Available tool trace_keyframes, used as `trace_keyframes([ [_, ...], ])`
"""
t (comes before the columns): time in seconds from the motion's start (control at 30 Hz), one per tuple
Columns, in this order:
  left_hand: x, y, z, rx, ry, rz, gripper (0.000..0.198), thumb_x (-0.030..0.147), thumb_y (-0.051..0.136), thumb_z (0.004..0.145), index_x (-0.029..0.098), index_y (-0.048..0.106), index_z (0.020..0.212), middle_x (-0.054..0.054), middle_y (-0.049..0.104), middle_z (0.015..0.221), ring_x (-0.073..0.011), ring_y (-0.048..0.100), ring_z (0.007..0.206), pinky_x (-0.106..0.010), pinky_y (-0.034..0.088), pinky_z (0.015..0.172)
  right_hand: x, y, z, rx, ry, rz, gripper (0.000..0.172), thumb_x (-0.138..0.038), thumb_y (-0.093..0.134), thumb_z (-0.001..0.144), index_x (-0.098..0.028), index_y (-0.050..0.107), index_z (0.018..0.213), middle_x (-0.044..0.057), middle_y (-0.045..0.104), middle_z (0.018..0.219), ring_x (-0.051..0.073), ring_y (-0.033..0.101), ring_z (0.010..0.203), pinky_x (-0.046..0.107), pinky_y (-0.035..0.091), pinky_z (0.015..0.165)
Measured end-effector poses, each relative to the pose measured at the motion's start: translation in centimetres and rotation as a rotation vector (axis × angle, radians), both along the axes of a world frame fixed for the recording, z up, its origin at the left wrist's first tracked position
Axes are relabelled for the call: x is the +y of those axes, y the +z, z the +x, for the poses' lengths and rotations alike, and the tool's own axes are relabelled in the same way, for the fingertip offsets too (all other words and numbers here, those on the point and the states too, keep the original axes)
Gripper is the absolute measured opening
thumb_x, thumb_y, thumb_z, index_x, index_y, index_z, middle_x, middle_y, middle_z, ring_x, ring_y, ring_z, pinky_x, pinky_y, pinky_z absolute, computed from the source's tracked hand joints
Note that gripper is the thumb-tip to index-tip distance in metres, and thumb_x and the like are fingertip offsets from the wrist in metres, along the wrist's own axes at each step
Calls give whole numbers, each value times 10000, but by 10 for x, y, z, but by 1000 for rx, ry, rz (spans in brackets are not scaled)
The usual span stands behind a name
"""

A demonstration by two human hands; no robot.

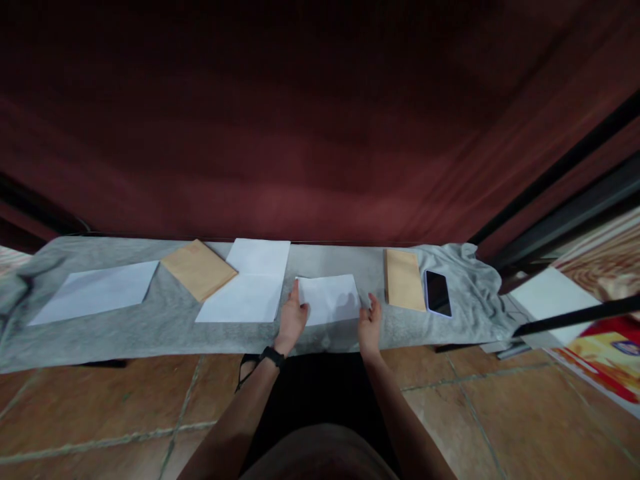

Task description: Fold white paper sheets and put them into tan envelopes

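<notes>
as the small white paper (329, 299) lies flat on the grey cloth (170, 330) between our two hands, we judge it light enough to shift with a fingertip, probably a thin sheet or a few layers; from above we cannot tell how many. our left hand (292, 317) is at its left edge, the fingers close together and pointing forward, the thumb parted from them and reaching over the paper. our right hand (369, 323) is by the right edge, near the lower corner; its forefinger and thumb look slightly apart, the other fingers are curled out of view, and we cannot tell whether the edge is pinched.

we expect the paper to bend easily across its middle, to crease under a hard squeeze and to tear if pulled unevenly. the soft cloth beneath may ruck up if we press and drag, so the best hold would be a light pinch at both side edges, thumbs on top, with the broad middle left alone.

to the left, just beside it, lies a larger white sheet (250, 290), partly under a tan packet (199, 269); to the right are a tan stack (406, 280) and a phone (438, 293).
</notes>
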State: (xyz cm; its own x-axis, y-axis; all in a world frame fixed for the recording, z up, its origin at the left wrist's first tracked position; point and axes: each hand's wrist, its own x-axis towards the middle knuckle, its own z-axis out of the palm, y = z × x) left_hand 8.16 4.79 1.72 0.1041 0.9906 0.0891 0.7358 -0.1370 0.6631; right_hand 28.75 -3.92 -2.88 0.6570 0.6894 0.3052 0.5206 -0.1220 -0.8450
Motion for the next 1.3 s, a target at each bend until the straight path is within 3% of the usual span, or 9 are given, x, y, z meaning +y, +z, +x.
trace_keyframes([
  [0.1,-12,3,14,187,10,188,650,179,494,916,110,365,1549,-214,478,1522,-361,496,1381,-519,422,1136,7,13,-11,-148,177,-20,499,-331,316,1010,-187,494,1453,146,482,1530,244,445,1421,474,426,1139],
  [0.2,-18,-1,32,295,-150,262,564,240,398,992,121,382,1543,-177,322,1639,-339,259,1531,-543,293,1217,23,24,-30,-278,354,-103,495,-329,299,1047,-176,503,1472,124,467,1564,232,381,1477,482,370,1190],
  [0.3,-17,-12,45,375,-316,199,568,225,342,999,140,363,1560,-141,322,1647,-282,227,1549,-512,250,1244,39,27,-46,-462,501,-214,504,-326,281,1066,-172,486,1500,114,476,1564,234,364,1494,497,320,1217],
  [0.4,-12,-22,48,439,-357,159,598,191,333,978,137,339,1574,-137,337,1640,-248,237,1548,-493,219,1259,49,22,-49,-601,566,-282,504,-324,303,1071,-172,441,1531,116,493,1548,227,399,1476,490,305,1221],
  [0.57,-8,-28,44,447,-341,184,604,197,317,980,109,328,1577,-140,307,1651,-242,207,1555,-471,208,1265,50,13,-34,-687,521,-280,507,-351,369,1064,-180,425,1539,129,452,1575,255,387,1483,510,295,1213],
  [0.73,-6,-28,36,393,-274,209,602,318,328,1016,80,331,1570,-165,329,1634,-256,234,1547,-474,226,1260,45,9,-13,-727,461,-273,545,-367,385,1064,-137,380,1559,168,402,1598,283,370,1489,527,288,1205],
  [1.07,-9,-26,15,392,-176,187,623,383,331,1027,43,363,1548,-196,332,1620,-294,255,1535,-492,249,1252,27,-1,25,-724,304,-275,558,-389,357,1067,-98,410,1540,196,464,1550,310,438,1440,533,308,1185],
  [1.3,-30,-23,17,399,-156,267,601,366,333,1038,36,374,1539,-211,363,1601,-312,277,1527,-533,280,1236,28,9,15,-671,269,-337,560,-346,309,1070,-8,441,1498,245,427,1560,328,389,1470,549,307,1187],
])
